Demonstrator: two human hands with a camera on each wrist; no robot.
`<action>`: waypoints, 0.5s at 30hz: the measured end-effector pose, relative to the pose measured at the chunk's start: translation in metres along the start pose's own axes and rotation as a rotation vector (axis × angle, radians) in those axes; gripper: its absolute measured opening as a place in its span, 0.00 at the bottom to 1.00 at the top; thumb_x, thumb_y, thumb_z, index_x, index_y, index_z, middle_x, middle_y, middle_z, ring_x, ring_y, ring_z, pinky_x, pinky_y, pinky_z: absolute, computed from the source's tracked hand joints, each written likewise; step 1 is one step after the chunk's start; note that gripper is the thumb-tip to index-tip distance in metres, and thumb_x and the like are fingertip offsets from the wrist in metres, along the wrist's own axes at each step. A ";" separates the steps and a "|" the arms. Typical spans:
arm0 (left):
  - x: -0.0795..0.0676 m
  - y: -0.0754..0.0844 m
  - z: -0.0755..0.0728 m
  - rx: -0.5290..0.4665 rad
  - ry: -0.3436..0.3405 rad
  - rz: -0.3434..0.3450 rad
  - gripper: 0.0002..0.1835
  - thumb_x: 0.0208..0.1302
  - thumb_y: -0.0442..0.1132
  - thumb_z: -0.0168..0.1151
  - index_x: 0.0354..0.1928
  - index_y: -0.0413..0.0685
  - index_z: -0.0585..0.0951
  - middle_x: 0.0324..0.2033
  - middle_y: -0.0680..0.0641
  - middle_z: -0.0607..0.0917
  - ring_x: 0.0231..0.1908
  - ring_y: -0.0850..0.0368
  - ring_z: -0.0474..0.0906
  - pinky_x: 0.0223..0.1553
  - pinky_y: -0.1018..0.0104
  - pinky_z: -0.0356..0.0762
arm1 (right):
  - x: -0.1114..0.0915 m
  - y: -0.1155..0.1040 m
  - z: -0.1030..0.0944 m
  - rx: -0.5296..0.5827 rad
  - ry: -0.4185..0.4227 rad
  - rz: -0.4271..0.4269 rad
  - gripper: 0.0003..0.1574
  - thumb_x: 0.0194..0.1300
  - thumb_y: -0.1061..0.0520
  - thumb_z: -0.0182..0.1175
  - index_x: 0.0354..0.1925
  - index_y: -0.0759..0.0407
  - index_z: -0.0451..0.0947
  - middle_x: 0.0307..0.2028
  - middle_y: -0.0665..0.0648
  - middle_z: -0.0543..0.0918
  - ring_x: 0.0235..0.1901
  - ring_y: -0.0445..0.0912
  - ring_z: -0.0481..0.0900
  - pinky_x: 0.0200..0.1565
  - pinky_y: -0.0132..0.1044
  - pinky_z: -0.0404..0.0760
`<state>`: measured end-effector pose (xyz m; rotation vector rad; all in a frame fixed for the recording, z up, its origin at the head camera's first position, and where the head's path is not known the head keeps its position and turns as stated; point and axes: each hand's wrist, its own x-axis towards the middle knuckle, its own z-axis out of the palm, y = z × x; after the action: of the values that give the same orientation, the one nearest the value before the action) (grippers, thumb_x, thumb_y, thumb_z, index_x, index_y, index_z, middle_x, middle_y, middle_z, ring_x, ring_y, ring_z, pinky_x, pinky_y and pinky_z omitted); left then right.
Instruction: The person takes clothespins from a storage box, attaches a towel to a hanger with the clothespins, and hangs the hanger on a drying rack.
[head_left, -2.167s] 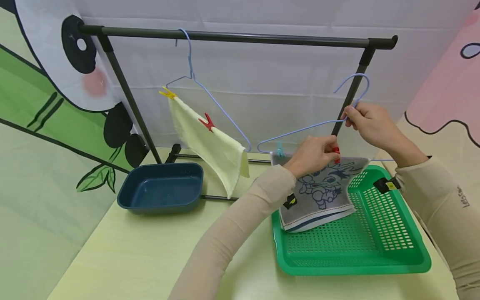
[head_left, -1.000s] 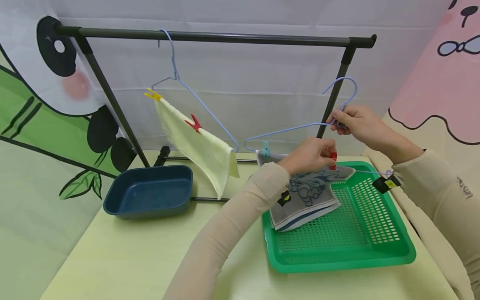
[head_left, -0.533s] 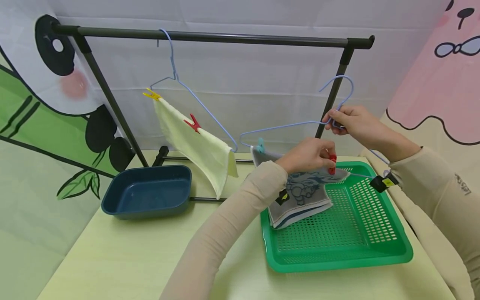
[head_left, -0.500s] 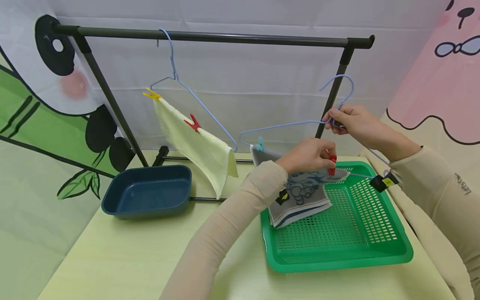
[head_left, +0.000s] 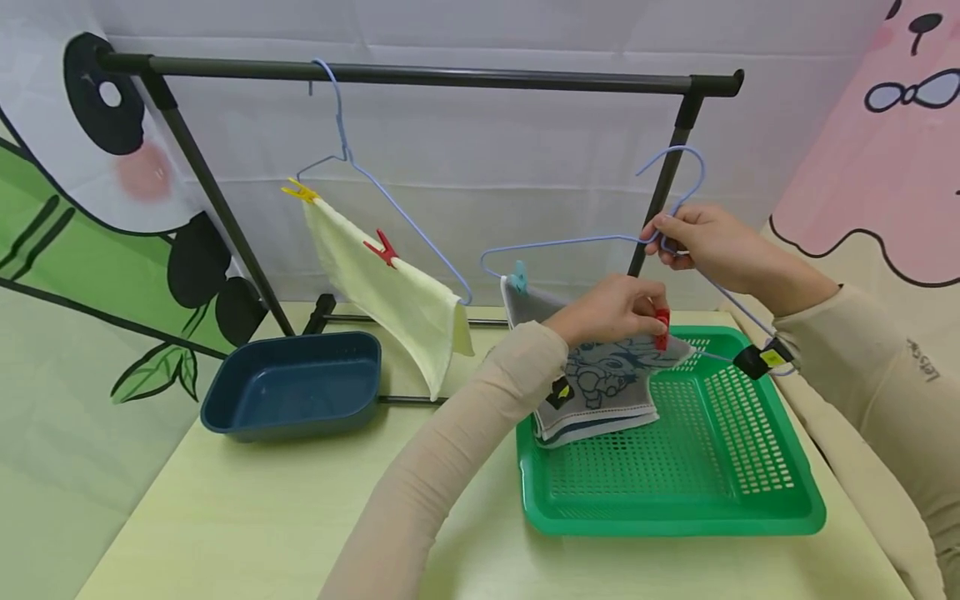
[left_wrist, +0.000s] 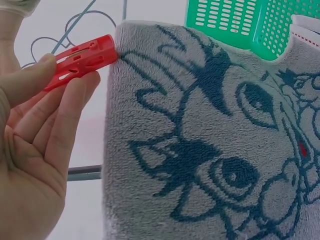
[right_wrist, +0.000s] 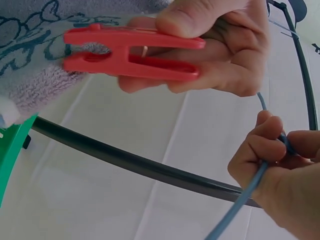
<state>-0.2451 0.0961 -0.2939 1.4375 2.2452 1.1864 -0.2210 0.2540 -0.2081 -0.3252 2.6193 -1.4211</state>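
Note:
In the head view my left hand [head_left: 611, 310] pinches a red clothespin [left_wrist: 82, 57] between thumb and fingers. The clothespin's tip is at the edge of a grey towel [head_left: 600, 371] with a blue cartoon print; how far it bites cannot be told. My right hand [head_left: 716, 242] grips a blue wire hanger [head_left: 558, 242] just below its hook, near the rack's right post. A teal clothespin [head_left: 519, 277] fastens the towel's left corner to the hanger. The towel drapes over the hanger's lower wire and hangs down into the green basket.
A dark rack [head_left: 420, 75] stands behind. From its bar hangs another hanger [head_left: 405, 212] with a yellow cloth [head_left: 386, 287] held by yellow and red clothespins. A dark blue basin [head_left: 292, 379] sits left; the green basket [head_left: 675, 525] is under the towel.
The head view has shifted right. My left hand with the red clothespin has moved rightward along the towel's edge. The hanger has tilted, and its right end now shows below my right wrist.

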 end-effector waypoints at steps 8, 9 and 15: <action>-0.003 -0.003 -0.002 -0.045 -0.024 0.003 0.02 0.63 0.34 0.63 0.35 0.46 0.78 0.31 0.55 0.85 0.36 0.69 0.81 0.35 0.73 0.75 | 0.003 0.002 0.003 0.086 -0.027 0.055 0.27 0.76 0.48 0.38 0.49 0.72 0.68 0.36 0.54 0.73 0.30 0.44 0.69 0.36 0.32 0.73; -0.003 -0.004 -0.003 -0.046 -0.031 0.007 0.02 0.63 0.34 0.63 0.35 0.47 0.78 0.31 0.55 0.85 0.36 0.69 0.80 0.35 0.73 0.75 | 0.003 0.002 0.003 0.087 -0.027 0.057 0.27 0.76 0.48 0.38 0.49 0.72 0.68 0.36 0.54 0.73 0.30 0.43 0.69 0.36 0.32 0.73; -0.002 -0.002 -0.003 -0.066 -0.063 0.021 0.02 0.63 0.34 0.63 0.35 0.45 0.79 0.30 0.55 0.85 0.35 0.69 0.81 0.36 0.73 0.76 | 0.001 0.000 0.003 0.101 -0.029 0.078 0.29 0.75 0.47 0.38 0.51 0.73 0.66 0.37 0.56 0.73 0.30 0.43 0.69 0.36 0.31 0.72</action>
<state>-0.2466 0.0923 -0.2938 1.4565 2.1344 1.1923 -0.2216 0.2508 -0.2100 -0.2279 2.4973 -1.5049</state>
